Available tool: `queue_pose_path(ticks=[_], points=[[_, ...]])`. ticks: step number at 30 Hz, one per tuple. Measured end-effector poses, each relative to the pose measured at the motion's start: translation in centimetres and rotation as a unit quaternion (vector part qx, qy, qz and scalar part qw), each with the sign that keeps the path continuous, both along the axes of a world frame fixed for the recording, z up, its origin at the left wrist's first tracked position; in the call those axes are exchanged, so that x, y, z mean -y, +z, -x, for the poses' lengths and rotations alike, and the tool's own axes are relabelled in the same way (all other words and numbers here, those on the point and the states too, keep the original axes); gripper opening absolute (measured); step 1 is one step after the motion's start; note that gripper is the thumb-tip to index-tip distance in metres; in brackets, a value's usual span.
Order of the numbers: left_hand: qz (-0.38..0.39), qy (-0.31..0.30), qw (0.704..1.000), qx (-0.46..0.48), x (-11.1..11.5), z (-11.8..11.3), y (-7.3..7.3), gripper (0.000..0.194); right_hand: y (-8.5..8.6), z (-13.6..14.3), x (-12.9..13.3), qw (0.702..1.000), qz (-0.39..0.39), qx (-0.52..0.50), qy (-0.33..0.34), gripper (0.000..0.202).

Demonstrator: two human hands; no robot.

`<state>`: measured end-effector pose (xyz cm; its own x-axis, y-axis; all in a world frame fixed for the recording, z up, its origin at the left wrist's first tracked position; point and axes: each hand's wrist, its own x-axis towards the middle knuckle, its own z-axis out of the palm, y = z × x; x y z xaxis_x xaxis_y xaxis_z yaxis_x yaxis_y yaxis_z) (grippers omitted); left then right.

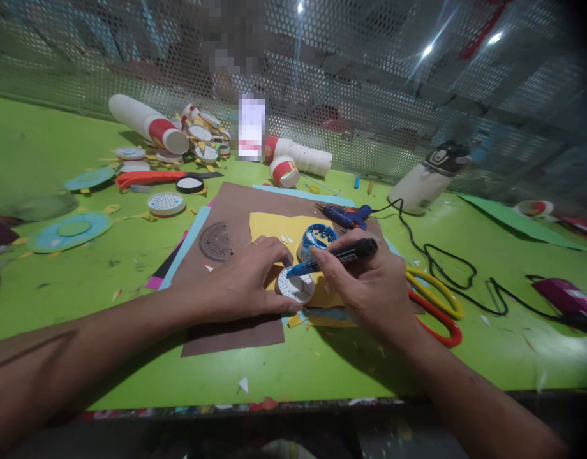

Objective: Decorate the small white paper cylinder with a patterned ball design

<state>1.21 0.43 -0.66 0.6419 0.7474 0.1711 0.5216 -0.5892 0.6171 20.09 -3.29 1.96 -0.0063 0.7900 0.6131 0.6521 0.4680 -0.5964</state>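
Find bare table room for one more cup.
Barest: green table right of the red handle, in front of the cord; also between the nearer blue disc and left forearm, with some scraps. Crowded: around left hand and right hand, jar and glue gun; back left, by the paper cups.

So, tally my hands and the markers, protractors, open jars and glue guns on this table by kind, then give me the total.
Hands, left hand and right hand: 2
Marker: 1
Protractor: 1
Open jar: 1
Glue gun: 1
Total: 6
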Motion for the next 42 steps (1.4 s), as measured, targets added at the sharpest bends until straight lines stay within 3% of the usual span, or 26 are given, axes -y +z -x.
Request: queue_pose_path(ticks=[7,20,42], points=[[-0.013,-0.003,1.0,0.006,0.01,0.15,-0.1,0.042,0.29,-0.77,0.37,0.994,0.005,-0.108,-0.035,0.025],[-0.007,-0.004,1.0,0.002,-0.06,0.11,-0.14,0.044,0.52,-0.82,0.34,1.0,0.019,-0.022,0.003,0.02],[-0.004,0.001,1.0,-0.006,0.07,0.03,0.23,0.043,0.26,-0.55,0.32,0.999,0.032,-0.011,-0.014,0.024]])
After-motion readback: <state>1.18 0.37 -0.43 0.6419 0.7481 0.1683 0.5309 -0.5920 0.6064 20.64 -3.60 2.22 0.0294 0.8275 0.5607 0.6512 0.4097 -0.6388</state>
